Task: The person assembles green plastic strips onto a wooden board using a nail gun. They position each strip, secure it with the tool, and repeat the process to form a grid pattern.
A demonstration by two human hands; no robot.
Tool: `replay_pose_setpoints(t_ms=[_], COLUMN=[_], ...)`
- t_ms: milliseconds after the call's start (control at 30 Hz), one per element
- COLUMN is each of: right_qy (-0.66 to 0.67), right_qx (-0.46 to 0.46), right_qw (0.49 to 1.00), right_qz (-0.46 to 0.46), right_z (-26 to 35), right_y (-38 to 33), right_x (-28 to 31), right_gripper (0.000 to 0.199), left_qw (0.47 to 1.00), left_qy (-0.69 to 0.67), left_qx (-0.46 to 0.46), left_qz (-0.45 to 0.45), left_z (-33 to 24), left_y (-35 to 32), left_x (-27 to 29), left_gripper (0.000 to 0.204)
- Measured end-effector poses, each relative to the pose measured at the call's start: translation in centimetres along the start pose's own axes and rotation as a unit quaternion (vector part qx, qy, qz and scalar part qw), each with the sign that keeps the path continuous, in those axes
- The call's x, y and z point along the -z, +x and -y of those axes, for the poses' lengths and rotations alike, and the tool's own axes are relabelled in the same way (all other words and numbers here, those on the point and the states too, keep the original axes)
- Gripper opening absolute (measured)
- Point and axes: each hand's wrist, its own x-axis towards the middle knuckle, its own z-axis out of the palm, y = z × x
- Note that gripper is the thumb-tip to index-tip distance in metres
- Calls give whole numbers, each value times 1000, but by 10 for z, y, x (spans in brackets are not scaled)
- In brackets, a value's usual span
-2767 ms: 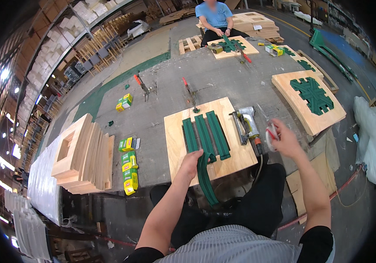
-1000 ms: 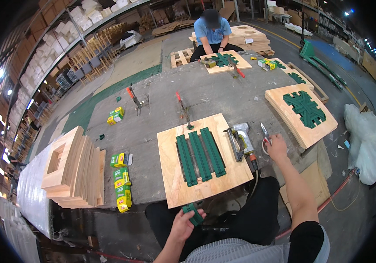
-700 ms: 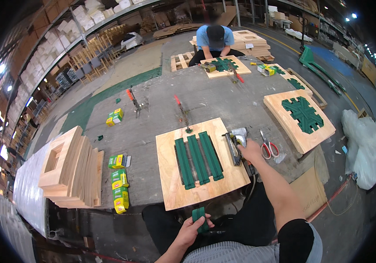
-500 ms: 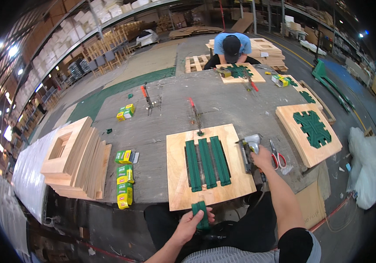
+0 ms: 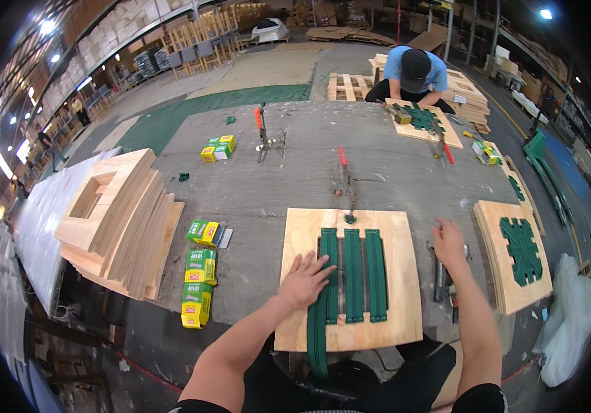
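A square plywood panel [image 5: 395, 334] with a cut-out opening lies before me, and dark green webbing straps [image 5: 353, 275] run across the opening. My left hand [image 5: 303, 281] rests on the panel's left part, fingers stretched out over the leftmost webbing. From beside that hand, a loose length of green webbing [image 5: 317, 337] hangs over the near edge. To the right of the panel, my right hand [image 5: 449, 242] is raised with its fingers apart, holding nothing. Partly hidden by my right forearm, a staple gun [image 5: 440, 279] lies on the table.
Red-handled clamps [image 5: 343, 158] stand on the grey table [image 5: 240, 186]. Yellow-green boxes [image 5: 199, 286] and stacked wooden frames [image 5: 113, 220] are at left. A stack of webbed panels [image 5: 521, 251] sits at right. Across the table a person [image 5: 416, 72] bends over another panel.
My left hand has moved from below the near edge up onto the panel, bringing the loose webbing with it. My right hand has let go of the staple gun.
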Motion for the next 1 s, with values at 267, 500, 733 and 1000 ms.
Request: replay_pose_setpoints(t_ms=[267,500,733,1000], right_qy=[180,332,411,353], right_qx=[27,-165,-60,37], right_qw=[980,892,902,930], right_qz=[85,259,116,95], right_z=[97,174,171,163], right_y=[213,297,328,229], right_x=[-165,-262,-228,-101], right_gripper=[41,45,48,55], left_qw=[995,982,979,986], left_qy=[-100,-184,-203,-163], left_qx=[-21,22,3,-7], left_qz=[22,45,16,-32], left_z=[3,11,10,3], left_y=[10,0,-1,0], left_x=[-15,-16,-21,-13], left_gripper=[63,79,68,48])
